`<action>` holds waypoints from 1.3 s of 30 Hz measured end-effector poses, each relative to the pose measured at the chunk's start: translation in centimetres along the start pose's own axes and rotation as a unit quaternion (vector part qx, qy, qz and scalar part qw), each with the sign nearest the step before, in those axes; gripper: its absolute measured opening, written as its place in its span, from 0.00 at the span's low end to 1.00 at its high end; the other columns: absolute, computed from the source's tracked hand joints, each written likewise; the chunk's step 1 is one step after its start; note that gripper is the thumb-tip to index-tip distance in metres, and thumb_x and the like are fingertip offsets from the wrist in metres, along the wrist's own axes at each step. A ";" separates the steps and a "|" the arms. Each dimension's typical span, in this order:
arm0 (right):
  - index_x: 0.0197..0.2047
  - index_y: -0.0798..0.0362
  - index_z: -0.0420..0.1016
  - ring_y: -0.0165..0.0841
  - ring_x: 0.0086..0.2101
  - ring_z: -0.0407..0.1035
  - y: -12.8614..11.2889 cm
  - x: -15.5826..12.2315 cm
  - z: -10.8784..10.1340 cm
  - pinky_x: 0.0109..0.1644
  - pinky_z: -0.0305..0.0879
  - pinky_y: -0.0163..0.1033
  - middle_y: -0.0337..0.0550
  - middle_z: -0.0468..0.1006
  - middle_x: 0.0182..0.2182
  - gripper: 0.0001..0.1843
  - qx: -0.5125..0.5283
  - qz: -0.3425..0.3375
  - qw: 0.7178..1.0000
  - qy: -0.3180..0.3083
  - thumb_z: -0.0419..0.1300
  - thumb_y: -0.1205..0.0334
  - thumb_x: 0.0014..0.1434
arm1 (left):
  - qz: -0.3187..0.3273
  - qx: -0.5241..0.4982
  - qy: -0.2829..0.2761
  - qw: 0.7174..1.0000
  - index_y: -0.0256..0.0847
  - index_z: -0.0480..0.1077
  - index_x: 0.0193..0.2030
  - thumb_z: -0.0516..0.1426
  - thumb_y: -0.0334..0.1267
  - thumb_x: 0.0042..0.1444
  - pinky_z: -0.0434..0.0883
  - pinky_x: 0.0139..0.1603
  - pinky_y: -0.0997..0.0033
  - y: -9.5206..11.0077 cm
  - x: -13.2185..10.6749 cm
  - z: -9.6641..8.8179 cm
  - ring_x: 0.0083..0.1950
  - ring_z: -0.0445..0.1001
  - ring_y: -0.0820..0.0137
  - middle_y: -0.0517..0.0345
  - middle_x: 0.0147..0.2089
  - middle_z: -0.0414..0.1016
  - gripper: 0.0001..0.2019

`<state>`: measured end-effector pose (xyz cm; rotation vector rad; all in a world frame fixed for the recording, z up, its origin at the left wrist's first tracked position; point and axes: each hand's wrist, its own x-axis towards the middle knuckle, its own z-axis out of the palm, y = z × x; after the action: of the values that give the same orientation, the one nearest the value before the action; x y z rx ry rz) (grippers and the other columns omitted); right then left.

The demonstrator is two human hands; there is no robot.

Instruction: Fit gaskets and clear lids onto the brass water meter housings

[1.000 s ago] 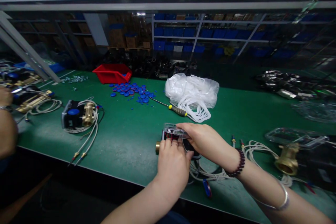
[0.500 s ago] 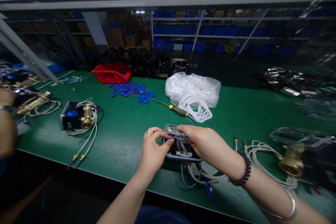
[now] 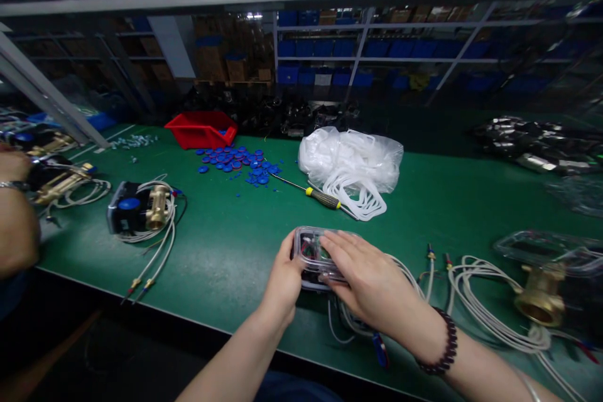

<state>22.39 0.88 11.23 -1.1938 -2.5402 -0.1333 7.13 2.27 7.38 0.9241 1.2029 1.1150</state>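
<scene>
A clear plastic cover (image 3: 309, 252) lies over a black meter housing (image 3: 311, 281) near the front edge of the bench, with coloured wires and a bit of green board showing through it. My left hand (image 3: 282, 282) is closed around the left side of the cover and housing. Across the cover's right half rests my right hand (image 3: 377, 279), fingers along its top and thumb at the near edge, gripping it. Pale cables (image 3: 348, 320) come out beneath the housing, partly hidden by my right hand. A blue-and-red tag (image 3: 380, 350) hangs there.
Beyond my hands lie a screwdriver (image 3: 325, 198), white gaskets (image 3: 360, 198) in a plastic bag, blue discs (image 3: 235, 158) and a red bin (image 3: 200, 130). Brass-bodied meters stand left (image 3: 157, 207) and right (image 3: 539, 295). A co-worker's arm (image 3: 16, 220) is at far left.
The clear cover, tilted up before with wires showing beneath, has come down flat over the housing. My left fingers moved from its front edge to its left side; my right hand lies flatter on top.
</scene>
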 end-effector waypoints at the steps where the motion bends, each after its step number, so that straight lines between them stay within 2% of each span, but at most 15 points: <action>1: 0.54 0.69 0.68 0.52 0.51 0.67 -0.1 -0.1 0.2 0.54 0.67 0.56 0.62 0.71 0.53 0.26 -0.002 0.002 1.000 -0.001 0.61 0.67 0.53 | -0.013 -0.011 -0.015 1.000 0.36 0.65 0.57 0.53 0.25 0.48 0.65 0.60 0.62 0.3 0.0 -0.3 0.58 0.69 0.64 0.50 0.57 0.71 0.27; 4: 0.55 0.69 0.67 0.53 0.51 0.67 -0.3 -0.2 0.3 0.54 0.67 0.57 0.63 0.70 0.53 0.33 -0.002 0.008 1.000 -0.006 0.66 0.56 0.52 | -0.049 -0.033 -0.059 0.997 0.39 0.68 0.56 0.52 0.25 0.46 0.66 0.59 0.61 1.1 0.0 -1.6 0.57 0.70 0.63 0.53 0.55 0.73 0.27; 7: 0.56 0.70 0.67 0.55 0.52 0.66 -0.2 -0.1 0.4 0.54 0.67 0.58 0.64 0.69 0.54 0.41 -0.002 0.014 1.000 -0.013 0.69 0.48 0.47 | -0.082 -0.048 -0.079 0.992 0.38 0.69 0.55 0.47 0.33 0.55 0.68 0.57 0.58 1.4 -0.1 -2.5 0.55 0.72 0.62 0.51 0.54 0.75 0.22; 9: 0.57 0.71 0.65 0.55 0.53 0.64 -0.2 -0.3 1.0 0.55 0.67 0.58 0.65 0.68 0.55 0.46 -0.012 0.009 1.000 -0.010 0.71 0.46 0.44 | -0.075 -0.040 -0.065 0.994 0.38 0.68 0.56 0.48 0.41 0.59 0.66 0.59 0.57 1.4 -0.3 -2.4 0.59 0.69 0.60 0.49 0.56 0.72 0.21; 11: 0.57 0.70 0.65 0.56 0.54 0.63 -0.4 -0.7 2.2 0.55 0.67 0.57 0.65 0.67 0.55 0.49 -0.030 0.002 0.999 0.022 0.72 0.45 0.40 | -0.057 -0.038 -0.028 0.997 0.37 0.64 0.59 0.58 0.45 0.53 0.63 0.62 0.58 1.2 -0.7 -2.0 0.63 0.63 0.58 0.45 0.61 0.67 0.28; 15: 0.54 0.66 0.69 0.53 0.53 0.64 -1.6 -2.8 5.1 0.56 0.63 0.53 0.61 0.70 0.54 0.34 -0.079 -0.001 0.987 0.142 0.64 0.46 0.53 | -0.047 -0.087 0.013 0.995 0.37 0.52 0.66 0.67 0.45 0.41 0.61 0.63 0.59 -0.3 -2.6 -1.9 0.66 0.58 0.55 0.39 0.64 0.61 0.46; 17: 0.54 0.64 0.69 0.53 0.55 0.62 -2.5 -4.1 6.0 0.60 0.57 0.53 0.58 0.69 0.55 0.24 -0.105 0.001 0.979 0.177 0.55 0.53 0.63 | -0.039 -0.098 0.028 0.994 0.40 0.52 0.65 0.67 0.47 0.43 0.62 0.62 0.59 -1.9 -4.0 -2.6 0.65 0.60 0.56 0.41 0.64 0.61 0.45; 19: 0.55 0.63 0.69 0.52 0.54 0.63 -3.3 -5.3 6.5 0.62 0.51 0.55 0.58 0.69 0.55 0.20 -0.137 -0.022 0.972 0.187 0.49 0.61 0.66 | -0.045 -0.091 0.049 0.994 0.42 0.60 0.60 0.66 0.48 0.45 0.63 0.61 0.58 -4.1 -5.3 -3.4 0.62 0.65 0.56 0.42 0.62 0.65 0.37; 21: 0.54 0.62 0.71 0.50 0.51 0.68 -3.8 -5.9 6.5 0.63 0.48 0.55 0.57 0.71 0.53 0.19 -0.164 -0.054 0.967 0.190 0.45 0.67 0.65 | -0.077 -0.113 0.021 0.990 0.39 0.68 0.51 0.65 0.51 0.45 0.63 0.61 0.53 -6.3 -6.2 -3.7 0.57 0.69 0.54 0.42 0.55 0.72 0.29; 23: 0.51 0.62 0.73 0.49 0.49 0.70 -4.2 -6.1 6.3 0.64 0.48 0.54 0.55 0.74 0.50 0.19 -0.168 -0.060 0.963 0.204 0.44 0.70 0.64 | -0.108 -0.184 -0.062 0.975 0.38 0.72 0.48 0.65 0.54 0.44 0.61 0.62 0.50 -8.0 -6.7 -3.3 0.58 0.68 0.51 0.42 0.52 0.74 0.27; 26: 0.47 0.61 0.74 0.49 0.56 0.61 -4.5 -5.7 6.2 0.65 0.48 0.51 0.52 0.77 0.47 0.19 -0.137 -0.020 0.960 0.242 0.44 0.72 0.64 | -0.115 -0.282 -0.139 0.942 0.40 0.73 0.50 0.66 0.51 0.45 0.54 0.67 0.54 -8.9 -7.1 -1.6 0.64 0.61 0.54 0.45 0.56 0.72 0.27; 29: 0.47 0.62 0.75 0.49 0.61 0.51 -4.8 -5.3 6.3 0.65 0.48 0.50 0.53 0.77 0.46 0.19 -0.118 -0.009 0.958 0.260 0.43 0.73 0.64 | -0.119 -0.315 -0.126 0.933 0.42 0.72 0.52 0.66 0.49 0.45 0.50 0.68 0.59 -8.7 -7.2 0.0 0.66 0.57 0.59 0.49 0.58 0.70 0.27; 32: 0.48 0.63 0.74 0.49 0.61 0.51 -5.1 -5.2 6.4 0.64 0.49 0.50 0.53 0.76 0.47 0.19 -0.117 -0.011 0.958 0.261 0.44 0.73 0.65 | -0.121 -0.308 -0.100 0.938 0.42 0.72 0.53 0.66 0.50 0.45 0.52 0.68 0.60 -8.4 -7.4 0.6 0.66 0.59 0.59 0.49 0.58 0.71 0.28; 36: 0.52 0.65 0.70 0.47 0.60 0.55 -5.2 -5.9 5.5 0.60 0.59 0.48 0.55 0.73 0.52 0.17 -0.073 -0.013 0.970 0.230 0.47 0.66 0.66 | -0.118 -0.222 -0.043 0.967 0.38 0.70 0.53 0.65 0.53 0.44 0.59 0.63 0.59 -7.3 -7.0 -0.5 0.61 0.65 0.56 0.46 0.55 0.72 0.31; 39: 0.57 0.64 0.65 0.44 0.59 0.57 -4.5 -7.0 3.7 0.56 0.64 0.48 0.55 0.71 0.54 0.21 0.037 -0.003 0.972 0.233 0.50 0.61 0.65 | -0.049 -0.067 -0.012 0.996 0.36 0.67 0.53 0.61 0.52 0.46 0.63 0.58 0.60 -4.0 -6.2 -2.4 0.56 0.69 0.56 0.46 0.53 0.74 0.30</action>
<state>22.18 -6.28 5.64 -0.9880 -2.1194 -0.2823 5.36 -4.70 4.57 0.7669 1.1273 1.0890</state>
